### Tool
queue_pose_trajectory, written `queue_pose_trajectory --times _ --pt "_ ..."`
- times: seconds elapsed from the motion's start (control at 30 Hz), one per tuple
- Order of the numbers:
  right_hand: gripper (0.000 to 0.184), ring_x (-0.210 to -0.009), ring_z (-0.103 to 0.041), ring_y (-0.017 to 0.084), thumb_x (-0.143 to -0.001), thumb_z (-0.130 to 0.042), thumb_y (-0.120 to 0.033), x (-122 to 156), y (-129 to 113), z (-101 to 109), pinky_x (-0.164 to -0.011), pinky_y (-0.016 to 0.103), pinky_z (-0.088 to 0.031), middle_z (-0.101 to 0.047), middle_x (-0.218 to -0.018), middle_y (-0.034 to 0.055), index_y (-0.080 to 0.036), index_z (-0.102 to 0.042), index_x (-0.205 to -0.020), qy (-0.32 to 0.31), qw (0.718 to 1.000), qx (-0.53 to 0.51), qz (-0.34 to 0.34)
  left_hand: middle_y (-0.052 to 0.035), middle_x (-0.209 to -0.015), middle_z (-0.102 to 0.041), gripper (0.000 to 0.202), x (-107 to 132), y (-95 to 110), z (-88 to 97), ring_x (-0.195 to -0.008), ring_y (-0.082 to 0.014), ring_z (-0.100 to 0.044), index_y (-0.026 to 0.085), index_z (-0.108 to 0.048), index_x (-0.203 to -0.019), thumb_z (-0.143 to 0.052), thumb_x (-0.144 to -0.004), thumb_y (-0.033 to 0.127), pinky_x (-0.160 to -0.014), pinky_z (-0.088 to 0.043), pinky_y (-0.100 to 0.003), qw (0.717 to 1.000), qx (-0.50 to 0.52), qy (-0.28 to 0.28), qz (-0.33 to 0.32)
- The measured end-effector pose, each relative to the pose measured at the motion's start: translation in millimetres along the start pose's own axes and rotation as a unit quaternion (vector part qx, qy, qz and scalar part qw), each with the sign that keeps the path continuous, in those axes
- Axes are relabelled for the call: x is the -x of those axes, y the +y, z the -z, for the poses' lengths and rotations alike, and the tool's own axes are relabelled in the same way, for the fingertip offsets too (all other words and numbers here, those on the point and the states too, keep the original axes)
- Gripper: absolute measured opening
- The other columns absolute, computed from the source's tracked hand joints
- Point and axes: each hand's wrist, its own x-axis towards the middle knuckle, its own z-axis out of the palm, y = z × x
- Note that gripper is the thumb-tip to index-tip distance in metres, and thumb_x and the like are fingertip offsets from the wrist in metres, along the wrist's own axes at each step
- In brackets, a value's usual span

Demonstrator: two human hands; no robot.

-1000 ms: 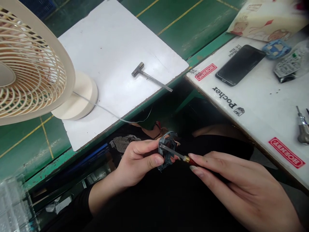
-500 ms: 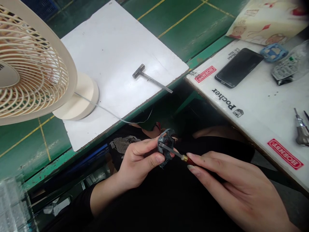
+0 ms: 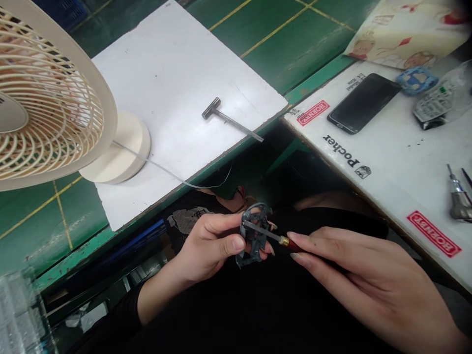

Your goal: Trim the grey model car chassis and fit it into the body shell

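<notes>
Above my lap, my left hand pinches a small dark grey part with cut-out openings, thumb in front and fingers behind. My right hand grips the reddish-brown handle of a slim hand tool with a brass collar and a narrow flat metal blade; it looks like a small file or scraper. The blade lies across the part, its tip against the inner side of the rim near my left thumb. What kind of part it is, I cannot tell.
A cream fan stands on a white board at left, its cord hanging over the edge. A small metal hammer lies there. On the right table are a phone, a blue object, a bagged item and a metal-tipped tool.
My left hand has turned the grey part, so more of its open inner face shows and it sits slightly lower. The blade has shifted a little with it, still touching the rim.
</notes>
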Motion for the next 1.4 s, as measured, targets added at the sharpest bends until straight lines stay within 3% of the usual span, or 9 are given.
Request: queue_pose_trajectory --times 0.1,0.23,0.43,0.63,0.83,0.93,1.13,1.4 --pt "0.032 -0.085 -0.087 0.014 -0.12 -0.07 -0.015 2 1 4 -0.077 0.019 -0.07 -0.089 -0.104 0.0005 -0.03 -0.081 -0.145 -0.009 1.0 0.012 0.003 -0.0192 -0.115 -0.094 0.043 2 1 1.6 -0.096 -0.0313 -0.091 0.018 -0.096 -0.139 -0.096 -0.106 0.047 -0.093 -0.072 -0.045 1.0 -0.001 -0.007 0.021" --pt "0.028 -0.09 -0.09 0.016 -0.12 -0.071 -0.018 3 -1 5 -0.078 0.019 -0.072 -0.092 -0.11 0.0011 -0.031 -0.081 -0.143 -0.011 1.0 0.024 -0.007 -0.0167 -0.116 -0.094 0.031 3 2 3.8 -0.1 -0.0285 -0.087 0.019 -0.098 -0.129 -0.094 -0.109 0.042 -0.097 -0.068 -0.041 0.998 -0.058 -0.003 -0.013" --pt "0.027 -0.093 -0.094 0.021 -0.118 -0.075 -0.022 2 -2 3 -0.063 0.021 -0.07 -0.095 -0.118 0.0013 -0.036 -0.084 -0.139 0.015 0.999 0.022 -0.022 -0.0137 -0.118 -0.094 0.028 4 -2 5.7 -0.105 -0.0269 -0.087 0.023 -0.097 -0.136 -0.093 -0.11 0.032 -0.099 -0.068 -0.038 0.995 -0.088 0.005 -0.056" --pt "0.023 -0.104 -0.095 0.021 -0.118 -0.073 -0.025 -2 -2 -2 -0.085 0.021 -0.076 -0.096 -0.123 0.0006 -0.031 -0.09 -0.133 0.01 0.999 0.012 -0.046 -0.0151 -0.129 -0.095 0.032 2 -6 7.6 -0.111 -0.0282 -0.089 0.024 -0.095 -0.143 -0.091 -0.112 0.034 -0.106 -0.069 -0.04 0.993 -0.098 0.01 -0.063" --pt "0.024 -0.089 -0.092 0.02 -0.118 -0.075 -0.022 -1 -1 -3 -0.071 0.023 -0.072 -0.095 -0.113 0.0026 -0.031 -0.089 -0.136 0.001 0.999 0.004 -0.053 -0.0136 -0.117 -0.095 0.029 0 -4 7.3 -0.105 -0.0291 -0.09 0.024 -0.098 -0.136 -0.094 -0.11 0.035 -0.103 -0.07 -0.041 0.992 -0.107 0.025 -0.064" --pt "0.026 -0.094 -0.093 0.021 -0.118 -0.074 -0.02 -1 -1 -3 -0.066 0.023 -0.069 -0.094 -0.113 0.0037 -0.031 -0.088 -0.138 0.005 0.999 0.006 -0.047 -0.0134 -0.118 -0.095 0.028 0 -4 8.6 -0.103 -0.028 -0.09 0.024 -0.098 -0.136 -0.093 -0.11 0.033 -0.105 -0.07 -0.042 0.993 -0.105 0.026 -0.056" --pt "0.025 -0.092 -0.092 0.019 -0.119 -0.075 -0.021 -2 0 -6 -0.078 0.024 -0.074 -0.094 -0.111 0.0018 -0.03 -0.089 -0.137 0.003 0.999 0.009 -0.048 -0.0117 -0.119 -0.095 0.029 0 -6 10.4 -0.114 -0.0288 -0.09 0.026 -0.097 -0.138 -0.093 -0.11 0.026 -0.105 -0.07 -0.038 0.993 -0.092 0.028 -0.067" --pt "0.024 -0.095 -0.094 0.022 -0.119 -0.074 -0.022 -2 1 -4 -0.073 0.025 -0.074 -0.095 -0.115 0.0035 -0.03 -0.09 -0.135 -0.001 0.999 0.005 -0.05 -0.0136 -0.129 -0.095 0.029 1 -4 10.8 -0.115 -0.0289 -0.089 0.025 -0.097 -0.138 -0.092 -0.11 0.031 -0.107 -0.068 -0.039 0.989 -0.128 0.032 -0.067"
